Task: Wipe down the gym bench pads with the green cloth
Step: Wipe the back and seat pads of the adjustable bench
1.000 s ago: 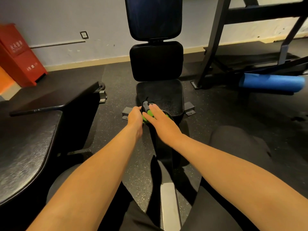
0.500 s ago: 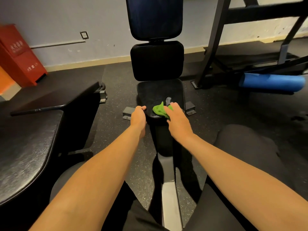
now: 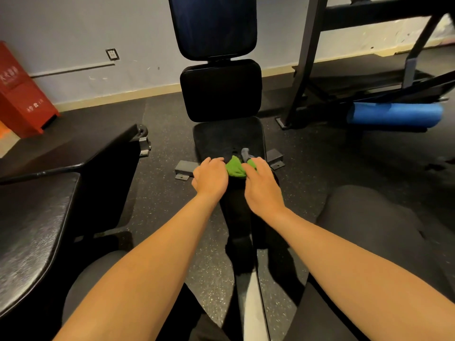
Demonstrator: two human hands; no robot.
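Note:
The black gym bench stands ahead of me with a flat seat pad (image 3: 229, 136), a lower back pad (image 3: 220, 91) and an upper back pad (image 3: 213, 25). The green cloth (image 3: 235, 167) is bunched at the front edge of the seat pad, with a small grey part (image 3: 245, 153) sticking up behind it. My right hand (image 3: 262, 185) lies over the cloth's right side with its fingers curled onto it. My left hand (image 3: 210, 177) sits over the seat's front left corner, and its curled fingers meet the cloth's left edge.
Another black padded bench (image 3: 37, 217) is close on my left. A dark steel rack (image 3: 305, 60) with a blue foam roller (image 3: 394, 114) stands to the right. A red cabinet (image 3: 22, 94) is by the wall at far left. My knees frame the bench's metal rail (image 3: 253, 303).
The right hand slid the cloth rightward along the seat's front edge, then back toward the middle. The left hand left the seat's front left corner and closed in on the cloth.

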